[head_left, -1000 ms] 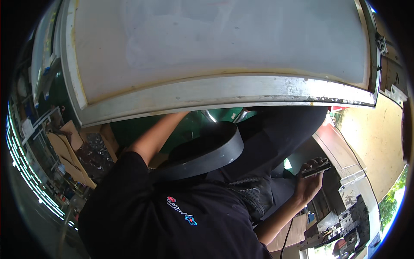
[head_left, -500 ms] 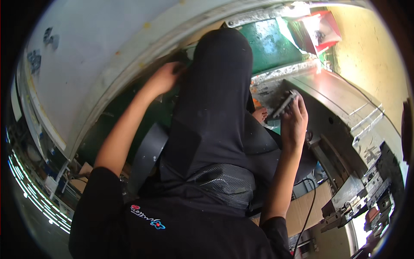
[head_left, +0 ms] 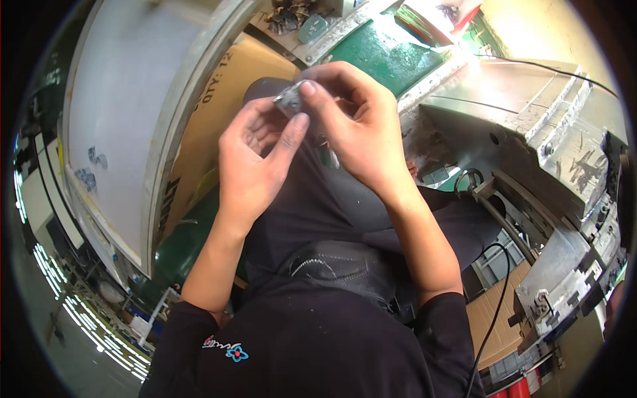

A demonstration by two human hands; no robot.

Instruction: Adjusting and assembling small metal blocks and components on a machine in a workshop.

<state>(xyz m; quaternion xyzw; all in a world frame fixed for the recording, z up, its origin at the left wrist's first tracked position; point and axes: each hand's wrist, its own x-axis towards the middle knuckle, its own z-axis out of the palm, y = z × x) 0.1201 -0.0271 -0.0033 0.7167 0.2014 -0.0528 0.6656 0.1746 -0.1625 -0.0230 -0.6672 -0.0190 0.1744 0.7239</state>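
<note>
A small grey metal piece (head_left: 289, 99) is between my two hands above my dark-trousered knees. My right hand (head_left: 361, 136) is closed on it, thumb tip pressed on its face and fingers curled behind, partly hidden. My left hand (head_left: 255, 159) holds it from below and the left, with curled fingertips and the thumb just beneath it; part of the piece is hidden by the fingers. A black mesh pouch (head_left: 342, 268) lies at my waist.
A pale framed panel (head_left: 119, 132) stands at left beside a cardboard box (head_left: 196, 156). A green surface (head_left: 378, 56) and red-white container (head_left: 458, 16) are ahead. Metal machinery (head_left: 564, 179) with a black cable (head_left: 501, 298) is at right, above more cardboard (head_left: 491, 318).
My hands have come together in front; the dark object in my right hand has moved leftward to meet my left hand. The view has shifted, and the cardboard box beside the panel now shows.
</note>
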